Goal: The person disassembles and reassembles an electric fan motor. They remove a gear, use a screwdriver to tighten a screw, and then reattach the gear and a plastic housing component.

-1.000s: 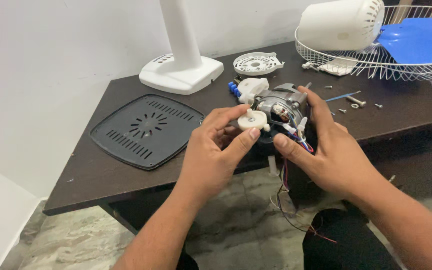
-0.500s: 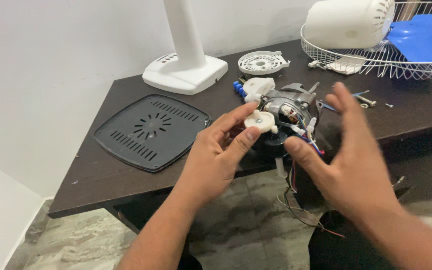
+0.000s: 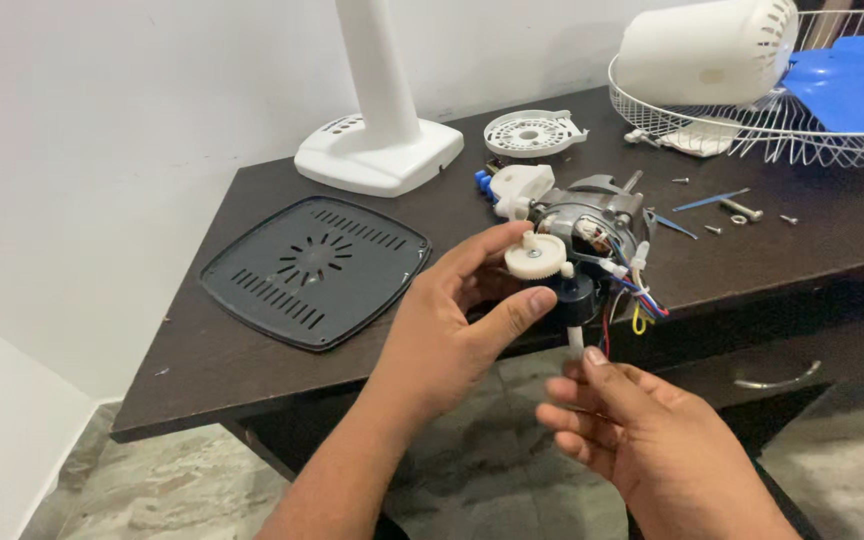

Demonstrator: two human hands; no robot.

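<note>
Starting at the left, a dark vented base plate (image 3: 314, 269) lies flat on the dark table (image 3: 202, 360), and behind it stands the white fan stand (image 3: 380, 130). Now the left hand (image 3: 452, 330), thumb and forefinger pinching a white plastic gear (image 3: 537, 257) that sits on top of the fan motor (image 3: 592, 225) at the table's front edge. Coloured wires (image 3: 637, 300) spill off the motor, right beside those fingers. Below the edge, the right hand (image 3: 632, 430) hangs with fingers loosely curled, gripping nothing, fingertips just under the black part (image 3: 574, 297). Further right, loose screws (image 3: 742, 212) scatter over the tabletop, and the wire fan guard (image 3: 752, 130) with white housing (image 3: 702, 50) and blue blade (image 3: 852, 85) crowds the back corner
</note>
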